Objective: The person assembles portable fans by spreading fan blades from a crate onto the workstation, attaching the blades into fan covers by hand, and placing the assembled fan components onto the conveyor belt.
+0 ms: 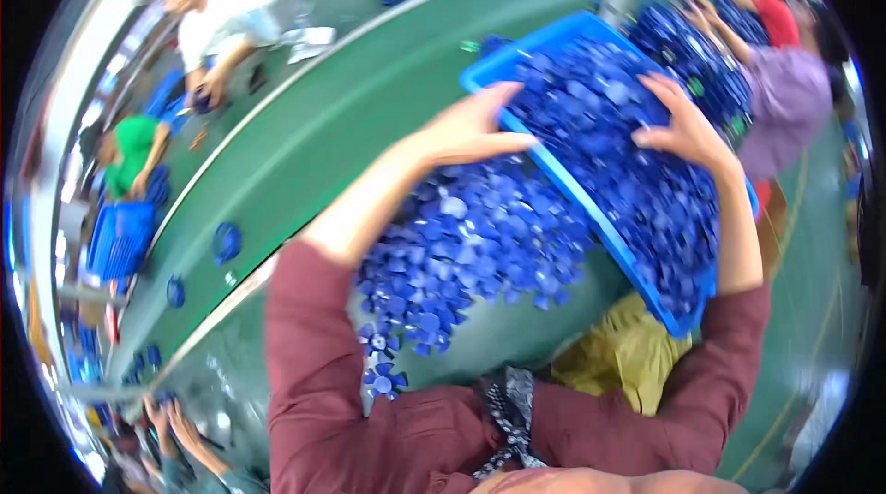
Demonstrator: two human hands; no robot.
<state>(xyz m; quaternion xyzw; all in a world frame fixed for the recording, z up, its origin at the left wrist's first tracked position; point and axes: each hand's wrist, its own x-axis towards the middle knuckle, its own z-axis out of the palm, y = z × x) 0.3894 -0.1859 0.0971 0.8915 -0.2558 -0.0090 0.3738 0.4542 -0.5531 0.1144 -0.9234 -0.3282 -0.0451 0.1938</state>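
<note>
A long blue plastic crate [600, 226] lies slantwise in front of me, filled with small blue flower-shaped plastic pieces [591, 93]. My left hand [471, 130] is at the crate's left rim, its thumb and fingers spread apart and reaching just over the edge. My right hand [688, 130] is over the pieces toward the crate's right side, thumb and fingers also apart. Neither hand shows a piece in its grasp. A heap of the same blue pieces [471, 236] covers the green table [480, 342] left of the crate and under my left forearm. Motion blurs both hands slightly.
A green conveyor belt [369, 97] curves past beyond the table, carrying a few blue parts [226, 242]. A yellow bag [628, 346] lies beside the crate's near end. Dark blue parts [683, 51] are piled at the far right. Several co-workers sit around, including one in purple [784, 97].
</note>
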